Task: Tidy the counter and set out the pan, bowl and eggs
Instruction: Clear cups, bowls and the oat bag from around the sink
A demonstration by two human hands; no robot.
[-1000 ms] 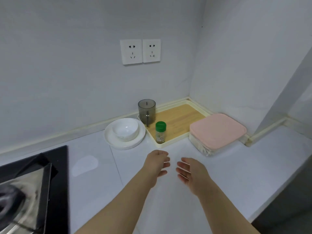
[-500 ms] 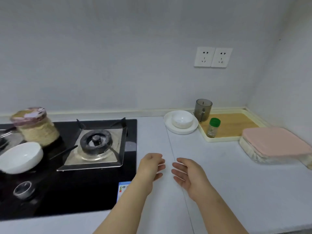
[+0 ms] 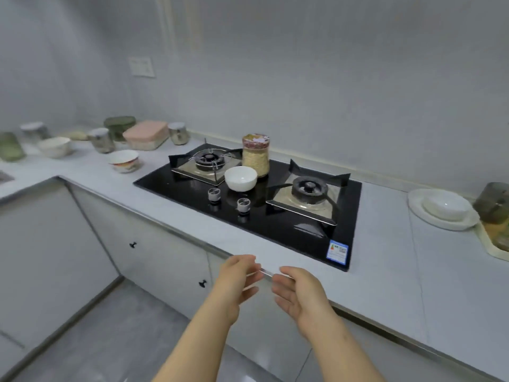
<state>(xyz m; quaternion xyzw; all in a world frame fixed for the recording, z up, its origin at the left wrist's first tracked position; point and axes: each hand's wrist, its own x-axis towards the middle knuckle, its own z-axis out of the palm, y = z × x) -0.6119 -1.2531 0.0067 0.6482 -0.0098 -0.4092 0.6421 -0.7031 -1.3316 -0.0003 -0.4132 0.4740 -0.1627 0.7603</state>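
Note:
A white bowl (image 3: 240,178) stands on the black gas hob (image 3: 275,216) between the two burners, with a jar of grains (image 3: 255,155) right behind it. Another white bowl (image 3: 446,206) sits on a white plate (image 3: 440,219) at the right. A patterned bowl (image 3: 124,160) stands on the counter left of the hob. My left hand (image 3: 237,282) and my right hand (image 3: 300,293) hover in front of the counter's edge, both empty with relaxed fingers. No pan or eggs are in view.
Far left on the counter stand a pink-lidded box (image 3: 146,134), a green container (image 3: 119,126), several jars and a cream bowl (image 3: 55,146). A dark cup (image 3: 494,203) and a tray (image 3: 495,244) lie at the right edge. White cabinets (image 3: 154,252) are below.
My view has swung left, from the right corner to the hob and the left counter. Both hands stayed empty and now hang over the counter's front edge.

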